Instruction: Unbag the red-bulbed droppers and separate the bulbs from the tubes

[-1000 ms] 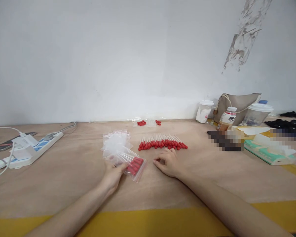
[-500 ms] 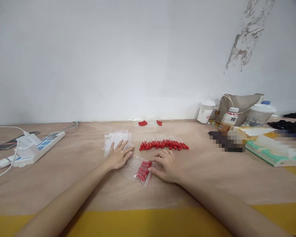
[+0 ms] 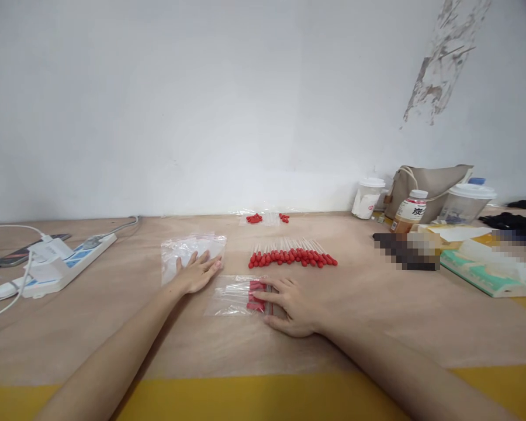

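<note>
My left hand [image 3: 197, 273] lies with fingers spread on a pile of clear zip bags [image 3: 170, 252]. On the right end of a filled zip bag [image 3: 232, 295], my right hand [image 3: 294, 307] rests with its fingers apart. Inside that bag are several white sticks with red ends [image 3: 255, 296], partly covered by the fingers. Just beyond both hands, a row of red-tipped white sticks [image 3: 289, 256] lies side by side, red tips toward me.
Against the wall lie bags with small red pieces [image 3: 254, 218]. A white power strip [image 3: 70, 266] with cables is at left. On the right stand a paper cup [image 3: 368, 199], a bottle [image 3: 409, 211], a grey bag [image 3: 425, 187], a plastic cup [image 3: 467, 204] and a tissue pack [image 3: 486, 272].
My left hand has moved left, and the bag pile has shifted left with it. The filled bag has turned from slanted to nearly straight under my right hand.
</note>
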Demonstrator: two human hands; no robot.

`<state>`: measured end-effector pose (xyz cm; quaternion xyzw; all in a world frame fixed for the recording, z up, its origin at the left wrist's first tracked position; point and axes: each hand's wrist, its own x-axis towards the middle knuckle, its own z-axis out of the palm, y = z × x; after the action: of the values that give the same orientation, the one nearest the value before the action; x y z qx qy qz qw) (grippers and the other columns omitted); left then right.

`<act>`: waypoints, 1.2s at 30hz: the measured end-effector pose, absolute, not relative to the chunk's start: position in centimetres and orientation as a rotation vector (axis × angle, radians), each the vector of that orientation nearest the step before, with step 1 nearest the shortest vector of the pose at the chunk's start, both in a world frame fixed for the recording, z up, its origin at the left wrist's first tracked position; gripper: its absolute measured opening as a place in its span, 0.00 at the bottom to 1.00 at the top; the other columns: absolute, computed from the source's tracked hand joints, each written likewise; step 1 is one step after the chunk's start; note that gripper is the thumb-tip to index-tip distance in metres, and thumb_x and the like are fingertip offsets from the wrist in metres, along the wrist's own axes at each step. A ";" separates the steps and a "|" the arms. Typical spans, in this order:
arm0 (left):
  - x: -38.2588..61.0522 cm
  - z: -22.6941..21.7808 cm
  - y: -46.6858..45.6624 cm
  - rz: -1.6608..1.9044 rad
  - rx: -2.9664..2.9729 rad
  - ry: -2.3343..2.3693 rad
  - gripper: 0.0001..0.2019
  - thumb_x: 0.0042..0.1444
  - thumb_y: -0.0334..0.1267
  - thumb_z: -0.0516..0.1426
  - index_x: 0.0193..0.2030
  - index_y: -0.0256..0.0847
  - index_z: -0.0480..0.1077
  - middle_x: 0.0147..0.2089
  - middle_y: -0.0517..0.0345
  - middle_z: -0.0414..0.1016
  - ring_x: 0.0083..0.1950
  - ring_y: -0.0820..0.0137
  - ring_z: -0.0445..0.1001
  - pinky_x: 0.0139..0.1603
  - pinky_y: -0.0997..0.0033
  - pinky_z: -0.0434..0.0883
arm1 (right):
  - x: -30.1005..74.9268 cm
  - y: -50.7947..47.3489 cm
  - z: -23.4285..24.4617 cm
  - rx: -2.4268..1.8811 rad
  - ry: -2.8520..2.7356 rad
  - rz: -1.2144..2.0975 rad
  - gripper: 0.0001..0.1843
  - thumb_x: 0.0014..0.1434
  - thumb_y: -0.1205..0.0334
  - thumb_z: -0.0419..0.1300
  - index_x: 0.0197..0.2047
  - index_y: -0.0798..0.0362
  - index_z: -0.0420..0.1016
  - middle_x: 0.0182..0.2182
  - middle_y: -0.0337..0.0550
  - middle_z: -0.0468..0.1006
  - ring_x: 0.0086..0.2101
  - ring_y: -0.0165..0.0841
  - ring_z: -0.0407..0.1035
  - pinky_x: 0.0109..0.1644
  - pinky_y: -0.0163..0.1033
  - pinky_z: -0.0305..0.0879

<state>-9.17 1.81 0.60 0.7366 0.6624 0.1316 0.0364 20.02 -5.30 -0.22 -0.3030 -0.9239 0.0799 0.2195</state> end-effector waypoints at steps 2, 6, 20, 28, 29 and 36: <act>-8.7 0.7 1.2 0.513 2.318 2.006 0.23 0.55 0.54 0.45 0.56 0.53 0.59 0.64 0.52 0.50 0.64 0.49 0.41 0.55 0.35 0.32 | 20.0 -5.2 -0.4 -0.850 -2.505 0.244 0.27 0.52 0.47 0.54 0.55 0.43 0.60 0.55 0.43 0.60 0.51 0.38 0.56 0.54 0.46 0.49; -5.6 1.4 -1.1 0.621 2.573 1.566 0.23 0.56 0.50 0.47 0.59 0.55 0.54 0.64 0.58 0.50 0.65 0.60 0.45 0.61 0.48 0.40 | 20.0 -4.5 -0.8 -1.123 -2.185 0.184 0.20 0.54 0.46 0.51 0.44 0.50 0.68 0.43 0.46 0.68 0.46 0.37 0.60 0.50 0.46 0.51; -0.2 -0.2 -4.7 0.540 2.645 1.221 0.30 0.54 0.52 0.49 0.62 0.45 0.49 0.63 0.50 0.50 0.63 0.59 0.49 0.59 0.55 0.53 | 19.8 -4.5 -1.1 -1.253 -2.097 0.482 0.14 0.47 0.47 0.59 0.29 0.49 0.73 0.45 0.44 0.66 0.50 0.39 0.56 0.52 0.48 0.47; 0.1 0.2 -4.9 0.520 2.642 1.248 0.26 0.57 0.49 0.47 0.62 0.47 0.49 0.63 0.52 0.52 0.63 0.61 0.50 0.59 0.54 0.54 | 19.6 -4.6 -1.5 -1.227 -2.080 0.432 0.09 0.49 0.53 0.58 0.30 0.49 0.72 0.42 0.43 0.68 0.47 0.38 0.58 0.49 0.48 0.49; 0.2 0.3 -4.8 0.532 2.647 1.249 0.23 0.59 0.46 0.45 0.61 0.48 0.51 0.62 0.53 0.53 0.62 0.62 0.51 0.59 0.55 0.55 | 19.5 -4.6 -1.5 -1.233 -2.097 0.439 0.09 0.50 0.53 0.58 0.29 0.48 0.73 0.43 0.43 0.68 0.47 0.39 0.58 0.49 0.49 0.49; 0.7 0.5 -3.0 0.612 2.871 1.043 0.16 0.58 0.33 0.47 0.51 0.49 0.66 0.57 0.55 0.60 0.58 0.66 0.59 0.56 0.61 0.59 | 18.9 -5.0 -0.7 -1.356 -2.106 0.541 0.07 0.50 0.60 0.57 0.24 0.47 0.75 0.44 0.39 0.70 0.48 0.39 0.58 0.52 0.54 0.44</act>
<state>0.74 -2.98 0.46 0.9216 0.3346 0.1963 0.0131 18.89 -5.02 -0.68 -0.5072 -0.7876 0.2023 0.2855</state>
